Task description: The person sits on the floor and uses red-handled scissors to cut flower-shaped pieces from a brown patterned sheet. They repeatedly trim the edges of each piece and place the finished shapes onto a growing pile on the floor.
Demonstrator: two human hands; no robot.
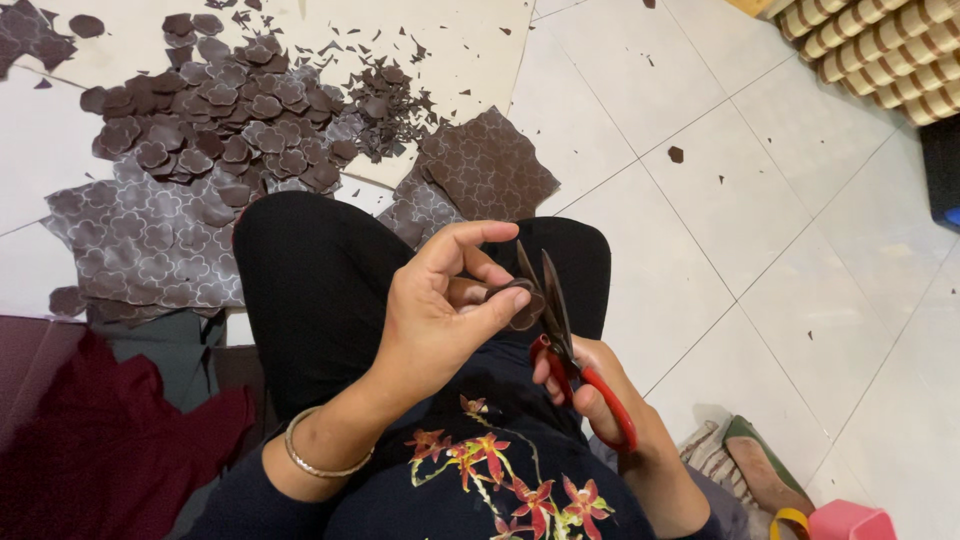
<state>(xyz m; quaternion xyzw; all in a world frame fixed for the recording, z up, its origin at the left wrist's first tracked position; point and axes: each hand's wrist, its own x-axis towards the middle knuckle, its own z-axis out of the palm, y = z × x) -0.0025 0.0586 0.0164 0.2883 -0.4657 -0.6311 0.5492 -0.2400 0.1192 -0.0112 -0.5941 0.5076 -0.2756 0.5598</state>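
— Dark brown, thin and limp: small flower-shaped cutout (522, 305), pinched at one edge, lobes drooping a little past the fingertips. Judged featherlight, soft, easily creased; no risk of breaking, some risk of slipping or folding under the blades.

— Best held where?

— By the edge opposite the cut, flat between thumb and forefinger, close to the blades so as not to flop. Held just so by the left hand (440, 310): thumb and index closed on the piece, other fingers curled loosely behind, palm turned toward the body.

— And relative to the other hand?

— Just above and to the left of the right hand (590, 385), touching or nearly touching the scissors (560, 340). Blades parted in a narrow V, tips up, piece sitting at their base. Right hand wrapped shut around the red handles, low over the lap.

— Further out?

— Black trousers (310, 290) under both hands, dark top with red flower print (500, 480) at the bottom edge. Beyond the knees, well apart: heap of finished cutouts (220, 130) on pale board, uncut patterned brown sheets (150, 250) beside and beneath, fine offcuts (385, 100) scattered to the right of the heap. White floor tiles (780, 220) all around.
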